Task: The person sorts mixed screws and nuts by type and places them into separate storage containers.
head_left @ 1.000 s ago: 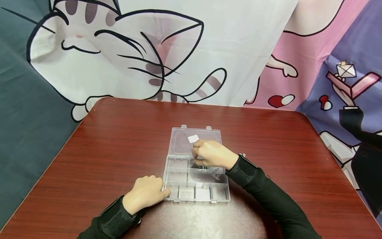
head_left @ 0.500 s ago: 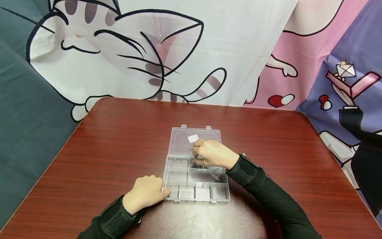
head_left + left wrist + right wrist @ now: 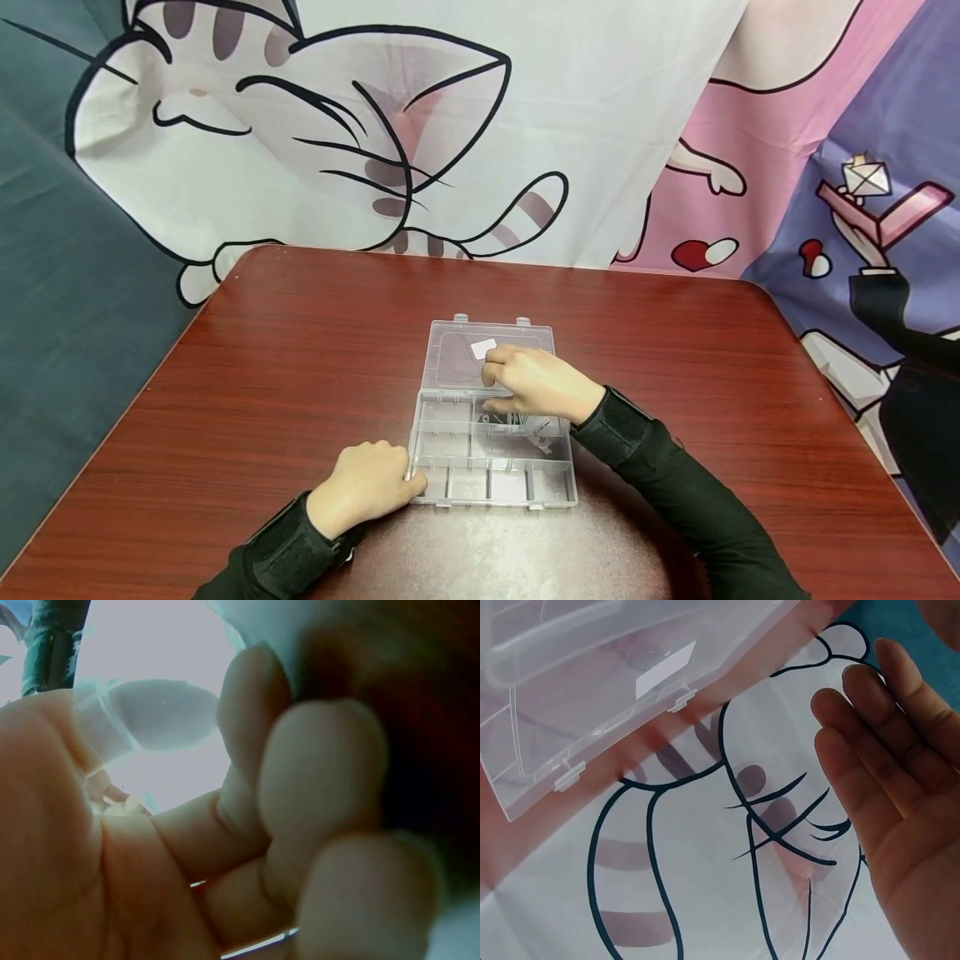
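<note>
A clear plastic compartment box (image 3: 442,444) lies on the table with its lid (image 3: 450,358) folded back, away from me. My left hand (image 3: 367,483) grips its front left corner; in the left wrist view the thumb (image 3: 165,714) shows through the clear wall and the fingers are curled. My right hand (image 3: 536,382) hovers over the back right compartment, thumb apart from the fingers. The right wrist view shows those fingers (image 3: 877,735) loosely extended with nothing in them. Small dark and pale pieces (image 3: 516,418) lie in that compartment, partly hidden by the hand. A crumpled clear wrapper (image 3: 542,442) sits near them.
The reddish-brown table (image 3: 285,375) extends around the box on all sides. A small white label (image 3: 483,348) is on the lid. Behind the table hangs a printed cloth (image 3: 585,125) with a cartoon cat. A dark object (image 3: 922,433) stands beyond the table's right edge.
My right hand has risen slightly and its thumb and fingers have spread apart, showing more of the small pieces beneath. The left hand and the box stay in place.
</note>
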Motion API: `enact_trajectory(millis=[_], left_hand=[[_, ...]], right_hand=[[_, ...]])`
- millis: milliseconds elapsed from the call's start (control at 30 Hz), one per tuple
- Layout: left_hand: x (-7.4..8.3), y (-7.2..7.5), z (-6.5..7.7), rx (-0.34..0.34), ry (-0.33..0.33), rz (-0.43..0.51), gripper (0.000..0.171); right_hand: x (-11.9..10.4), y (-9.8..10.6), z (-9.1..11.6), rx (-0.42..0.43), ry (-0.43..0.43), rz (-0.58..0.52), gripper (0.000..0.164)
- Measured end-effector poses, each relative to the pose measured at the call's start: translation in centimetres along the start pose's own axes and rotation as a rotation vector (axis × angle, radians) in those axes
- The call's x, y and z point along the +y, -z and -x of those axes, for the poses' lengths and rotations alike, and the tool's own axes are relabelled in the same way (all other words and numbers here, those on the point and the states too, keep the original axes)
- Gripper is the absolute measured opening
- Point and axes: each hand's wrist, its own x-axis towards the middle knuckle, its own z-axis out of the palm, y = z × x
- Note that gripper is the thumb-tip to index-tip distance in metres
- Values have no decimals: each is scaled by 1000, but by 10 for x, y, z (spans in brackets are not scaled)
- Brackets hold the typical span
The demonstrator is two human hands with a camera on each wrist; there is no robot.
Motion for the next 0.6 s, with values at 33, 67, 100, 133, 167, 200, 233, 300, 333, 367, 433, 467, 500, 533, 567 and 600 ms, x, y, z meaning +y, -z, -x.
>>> enact_trajectory(millis=[33, 67, 100, 133, 167, 200, 233, 300, 333, 367, 433, 467, 500, 533, 567, 600], left_hand=[[0, 0, 0, 1, 0, 0, 35], [0, 0, 0, 2, 0, 1, 35], [0, 0, 0, 3, 0, -1, 35], [0, 0, 0, 2, 1, -1, 35], [0, 0, 0, 2, 1, -1, 35], [0, 0, 0, 0, 2, -2, 35], [0, 1, 0, -1, 3, -3, 35], [0, 1, 0, 1, 3, -8, 35], [1, 1, 1, 2, 3, -10, 34], [1, 2, 1, 4, 2, -12, 34], [1, 2, 1, 6, 0, -16, 33], [1, 2, 1, 9, -3, -19, 33], [1, 2, 1, 9, -3, -20, 33], [1, 2, 1, 8, -4, -20, 33], [1, 2, 1, 9, -5, -20, 33], [1, 2, 1, 8, -5, -21, 33]], right_hand=[[0, 0, 0, 4, 1, -1, 25], [0, 1, 0, 7, 2, -2, 25], [1, 1, 0, 6, 2, 0, 25], [1, 1, 0, 8, 3, -3, 25], [1, 1, 0, 8, 3, -3, 25], [1, 2, 0, 6, 2, -1, 25], [1, 2, 0, 4, 2, 0, 25], [2, 3, 0, -3, -2, 4, 26], [2, 3, 1, -4, -4, 3, 26], [2, 3, 1, -5, -7, 3, 25], [3, 4, 2, -1, -11, 1, 26], [4, 4, 3, 2, -14, 0, 26], [4, 5, 3, 6, -16, 0, 26], [5, 5, 4, 8, -19, 2, 25], [6, 5, 5, 10, -22, 3, 25], [6, 6, 6, 10, -27, 5, 25]])
